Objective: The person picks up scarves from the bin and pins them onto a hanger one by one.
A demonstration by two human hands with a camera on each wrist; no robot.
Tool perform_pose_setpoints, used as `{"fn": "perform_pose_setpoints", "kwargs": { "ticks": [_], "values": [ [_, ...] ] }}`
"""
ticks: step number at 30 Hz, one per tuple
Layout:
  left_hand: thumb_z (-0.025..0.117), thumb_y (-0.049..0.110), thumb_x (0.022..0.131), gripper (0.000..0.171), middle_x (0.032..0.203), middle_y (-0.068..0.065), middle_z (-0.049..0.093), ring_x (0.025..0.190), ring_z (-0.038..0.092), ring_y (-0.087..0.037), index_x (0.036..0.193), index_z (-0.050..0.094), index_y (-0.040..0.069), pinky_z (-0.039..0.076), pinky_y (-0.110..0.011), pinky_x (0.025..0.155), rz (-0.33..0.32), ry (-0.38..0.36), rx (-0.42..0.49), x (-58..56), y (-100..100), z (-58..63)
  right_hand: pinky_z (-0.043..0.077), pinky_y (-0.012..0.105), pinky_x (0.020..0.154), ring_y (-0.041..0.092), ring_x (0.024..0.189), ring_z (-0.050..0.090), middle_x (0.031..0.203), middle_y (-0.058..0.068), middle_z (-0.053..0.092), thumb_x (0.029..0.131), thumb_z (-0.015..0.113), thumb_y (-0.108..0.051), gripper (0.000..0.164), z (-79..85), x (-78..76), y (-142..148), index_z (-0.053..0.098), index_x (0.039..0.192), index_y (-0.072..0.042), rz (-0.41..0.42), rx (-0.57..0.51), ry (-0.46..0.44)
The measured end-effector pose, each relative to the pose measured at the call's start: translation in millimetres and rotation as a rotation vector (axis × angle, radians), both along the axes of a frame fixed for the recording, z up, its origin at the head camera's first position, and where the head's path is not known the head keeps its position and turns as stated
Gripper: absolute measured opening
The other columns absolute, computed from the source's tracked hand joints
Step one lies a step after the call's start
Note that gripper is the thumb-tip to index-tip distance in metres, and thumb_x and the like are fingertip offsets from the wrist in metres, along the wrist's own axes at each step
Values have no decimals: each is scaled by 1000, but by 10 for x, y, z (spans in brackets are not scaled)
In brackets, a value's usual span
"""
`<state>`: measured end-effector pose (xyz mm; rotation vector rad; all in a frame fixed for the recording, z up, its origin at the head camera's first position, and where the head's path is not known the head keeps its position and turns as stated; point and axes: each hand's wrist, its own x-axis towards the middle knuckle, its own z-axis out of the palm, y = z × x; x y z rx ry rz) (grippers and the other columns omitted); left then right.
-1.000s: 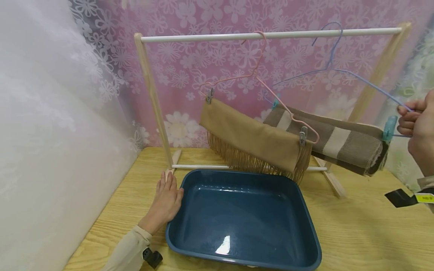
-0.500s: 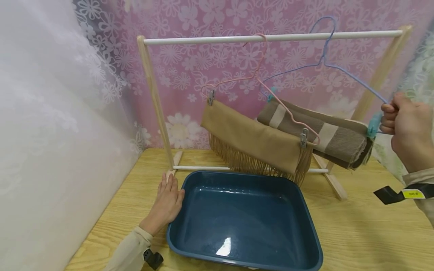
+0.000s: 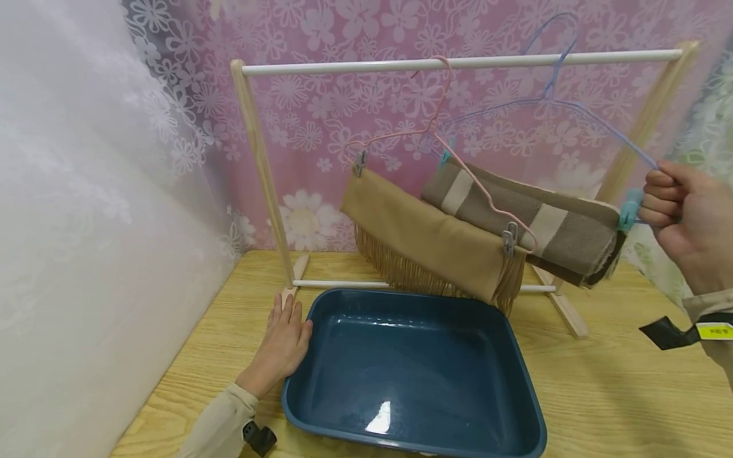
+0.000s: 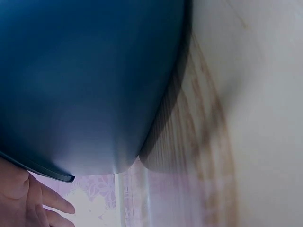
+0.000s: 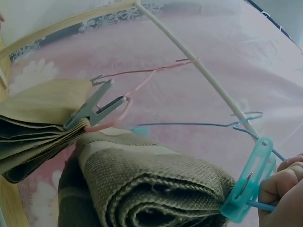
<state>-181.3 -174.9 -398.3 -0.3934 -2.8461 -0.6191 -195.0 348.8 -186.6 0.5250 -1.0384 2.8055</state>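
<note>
My right hand (image 3: 690, 213) grips the right end of a blue wire hanger (image 3: 609, 129). From it hangs a folded brown scarf (image 3: 509, 207) with cream stripes, held by teal clothespins (image 3: 628, 210). In the right wrist view, a teal clothespin (image 5: 251, 182) sits right beside my fingers, and the scarf's rolled end (image 5: 156, 189) faces the camera. The hanger's blurred hook rises above the rack's white rod (image 3: 355, 66) and overlaps it. My left hand (image 3: 280, 346) lies with straight fingers against the left rim of a dark blue basin (image 3: 412, 362).
Left of the striped scarf, a pink hanger (image 3: 395, 133) hangs tilted on the rod, carrying a fringed tan scarf (image 3: 429, 235) with grey clothespins (image 3: 509, 239). The rack's wooden feet (image 3: 564, 312) stand on the wood-grain table (image 3: 618, 381) behind the basin. A floral curtain (image 3: 303, 127) backs the rack.
My right hand has moved left with the blue hanger and striped scarf. The hanger's hook has risen higher above the rod. My left hand has stayed at the basin.
</note>
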Motion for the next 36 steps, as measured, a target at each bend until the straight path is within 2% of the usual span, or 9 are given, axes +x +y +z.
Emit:
{"fn": "perform_pose_setpoints", "kwargs": {
  "ticks": [4, 9, 15, 19, 23, 26, 31, 34, 36],
  "values": [
    [41, 18, 103, 51, 147, -39, 24, 142, 4, -51, 134, 37, -21, 17, -62, 111, -1, -1, -1, -1, -2, -9, 3, 20, 43, 11, 42, 4, 59, 3, 14, 105, 33, -12, 30, 39, 25, -53, 42, 81, 1, -99, 86, 22],
    [40, 20, 103, 54, 149, -38, 21, 143, 2, -50, 136, 31, -23, 16, -62, 111, 4, -18, 5, -3, -4, 7, 4, 22, 43, 13, 44, 4, 61, 4, 23, 103, 42, -15, 17, -18, 45, -93, 40, 90, -3, -252, 266, 10],
    [40, 21, 103, 57, 150, -38, 17, 143, 0, -49, 138, 27, -22, 15, -60, 112, 11, -26, -3, -1, -9, 13, 3, 24, 43, 15, 45, 3, 60, 4, 25, 102, 43, -14, 22, -210, 86, -38, 42, 83, -2, -268, 301, 1],
    [42, 20, 102, 57, 149, -39, 18, 143, 1, -50, 137, 28, -23, 15, -60, 112, 17, -13, -4, 2, -7, 10, 3, 23, 42, 15, 44, 5, 59, 4, 35, 102, 42, -12, 23, -311, 107, -21, 43, 82, -1, -287, 298, 25],
    [41, 20, 103, 57, 148, -39, 18, 143, 2, -50, 137, 28, -23, 15, -60, 113, 19, -18, -7, 4, 0, 4, 5, 23, 42, 16, 44, 5, 60, 4, 39, 101, 45, -10, 24, -395, 129, -14, 46, 81, 1, -304, 299, 29],
    [41, 20, 103, 56, 148, -40, 19, 143, 2, -50, 137, 28, -23, 15, -60, 113, 18, -22, -4, 6, 7, -2, 6, 23, 43, 16, 45, 7, 60, 5, 44, 100, 47, -8, 24, -431, 129, -4, 53, 80, 5, -331, 302, 36],
    [40, 20, 103, 56, 149, -39, 19, 143, 2, -49, 137, 28, -23, 13, -59, 113, 21, -32, 6, 3, 16, -8, 8, 26, 45, 18, 46, 11, 60, 8, 53, 97, 53, -6, 25, -442, 133, 18, 64, 80, 8, -421, 370, 52],
    [39, 21, 103, 56, 149, -39, 18, 143, 1, -50, 137, 28, -23, 13, -59, 113, 24, -47, 10, 6, 15, -8, 8, 27, 47, 18, 48, 12, 54, 5, 49, 96, 56, -8, 27, -432, 139, 33, 67, 77, 7, -481, 430, 57],
    [38, 21, 104, 56, 149, -39, 18, 142, 1, -50, 137, 28, -23, 13, -59, 113, 23, -55, 13, 9, 13, -7, 9, 28, 48, 18, 49, 12, 49, 3, 41, 96, 57, -10, 28, -427, 143, 42, 68, 75, 6, -512, 469, 58]
  ]
}}
